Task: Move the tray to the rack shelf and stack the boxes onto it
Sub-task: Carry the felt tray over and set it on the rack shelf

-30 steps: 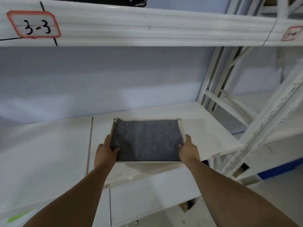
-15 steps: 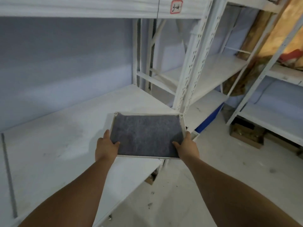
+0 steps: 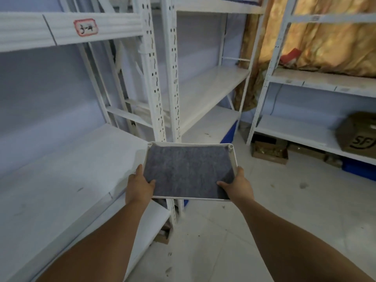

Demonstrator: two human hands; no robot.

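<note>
The shallow rectangular tray with a white plastic rim and a grey felt lining (image 3: 189,169) is in the air at about waist height. It sits level, in front of the perforated white upright (image 3: 154,82) at the end of the broad white metal rack shelf (image 3: 61,169), and hangs over the pale floor rather than the shelf. The left hand (image 3: 138,186) grasps its near left edge and the right hand (image 3: 240,185) its near right edge. On each, the thumb lies on the felt and the fingers curl out of sight beneath. Judging by the easy two-hand hold with no sag across the middle, the tray is light and stiff. The smooth rim may be slippery, but the felt should give the thumbs some grip and keep boxes from sliding. Holding the two side edges, as now, looks the sound choice, since it leaves the far edge free to go onto a shelf first. The tray carries nothing but its lining. A brown cardboard box printed "SF" (image 3: 358,137) lies tilted on a low shelf of the right-hand rack, seemingly closed. Below it on the floor stands an open cardboard carton (image 3: 269,152) whose brownish contents cannot be made out. Part of a blue plastic crate (image 3: 231,133) shows beneath the middle rack, its inside hidden.
</note>
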